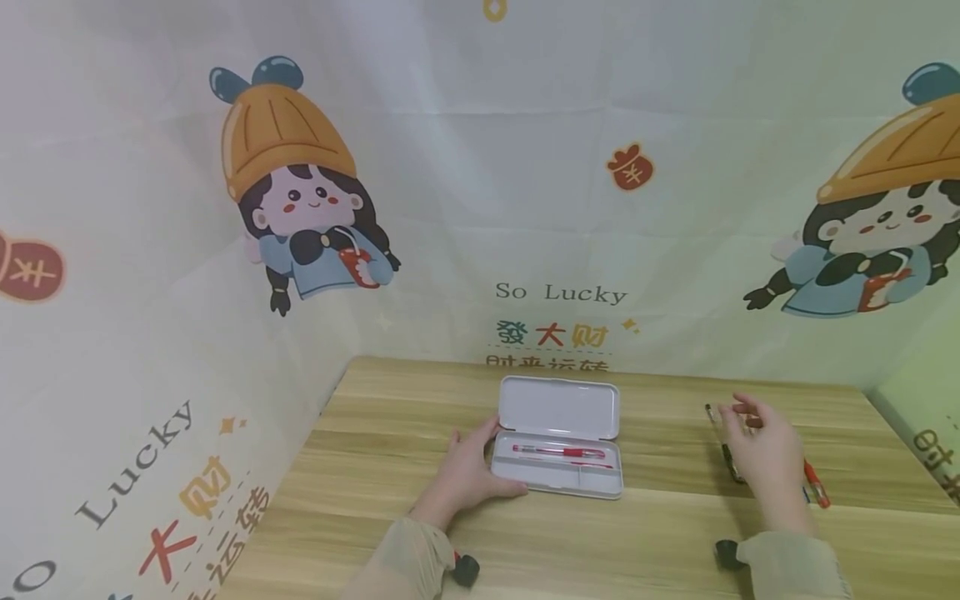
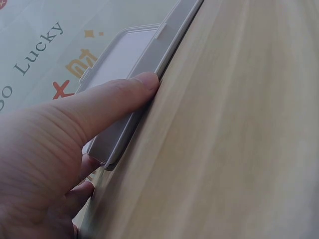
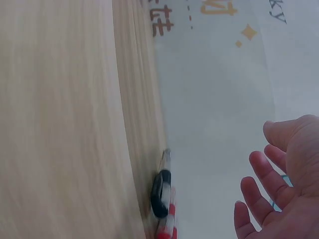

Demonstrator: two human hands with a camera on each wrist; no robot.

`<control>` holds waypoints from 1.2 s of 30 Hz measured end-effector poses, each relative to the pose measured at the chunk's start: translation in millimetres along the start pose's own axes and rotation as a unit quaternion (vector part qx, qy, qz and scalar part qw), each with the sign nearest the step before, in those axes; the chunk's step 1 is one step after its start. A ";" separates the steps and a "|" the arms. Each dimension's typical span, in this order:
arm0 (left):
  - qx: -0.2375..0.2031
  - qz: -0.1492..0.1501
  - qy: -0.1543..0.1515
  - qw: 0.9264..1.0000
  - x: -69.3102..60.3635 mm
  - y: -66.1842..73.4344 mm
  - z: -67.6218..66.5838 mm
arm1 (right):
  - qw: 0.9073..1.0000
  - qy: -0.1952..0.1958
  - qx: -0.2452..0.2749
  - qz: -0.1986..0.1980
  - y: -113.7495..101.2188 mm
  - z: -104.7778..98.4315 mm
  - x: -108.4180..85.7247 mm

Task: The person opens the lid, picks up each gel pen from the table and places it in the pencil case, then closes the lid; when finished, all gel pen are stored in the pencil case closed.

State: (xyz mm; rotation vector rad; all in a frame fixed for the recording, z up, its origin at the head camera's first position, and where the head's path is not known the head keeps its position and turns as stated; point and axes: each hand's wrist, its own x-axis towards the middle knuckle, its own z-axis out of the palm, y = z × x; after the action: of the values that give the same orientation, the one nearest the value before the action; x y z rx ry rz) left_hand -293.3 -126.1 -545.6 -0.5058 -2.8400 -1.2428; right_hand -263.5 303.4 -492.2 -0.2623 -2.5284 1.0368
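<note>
A white pencil case (image 1: 558,408) lies with its lid raised, a red pen (image 1: 558,451) and a second thin red pen in its tray. My left hand (image 1: 468,471) grips the case's left end; in the left wrist view the thumb of the hand (image 2: 75,129) presses on the near wall of the case (image 2: 112,142). My right hand (image 1: 768,458) is above several pens at the right, its fingers loosely bent and holding nothing. In the right wrist view the hand (image 3: 284,189) is apart from a black-capped pen (image 3: 160,194) and red pens (image 3: 168,226).
The wooden table (image 1: 637,550) reaches back to a patterned cloth (image 1: 450,208) that hangs behind and at both sides. Partly under my right hand in the head view lie a black pen (image 1: 708,411), a red-capped pen (image 1: 816,485) and a bit of blue.
</note>
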 end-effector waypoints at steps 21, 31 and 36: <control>0.010 -0.001 0.001 1.000 1.3 -3.1 2.3 | 0.996 0.024 -0.020 0.079 37.1 -20.1 2.4; 0.011 -0.001 0.001 1.000 2.0 -4.4 2.6 | 0.993 0.036 -0.028 0.108 47.1 -24.3 1.1; 0.010 -0.002 0.001 1.000 1.7 -3.2 1.9 | 0.990 0.051 -0.029 0.127 54.6 -26.0 0.7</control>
State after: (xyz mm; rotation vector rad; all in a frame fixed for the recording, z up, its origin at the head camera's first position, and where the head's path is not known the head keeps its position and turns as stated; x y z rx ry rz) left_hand -295.6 -126.3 -549.0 -0.4975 -2.8493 -1.2138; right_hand -251.8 358.7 -513.7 -0.6516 -2.4793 1.0123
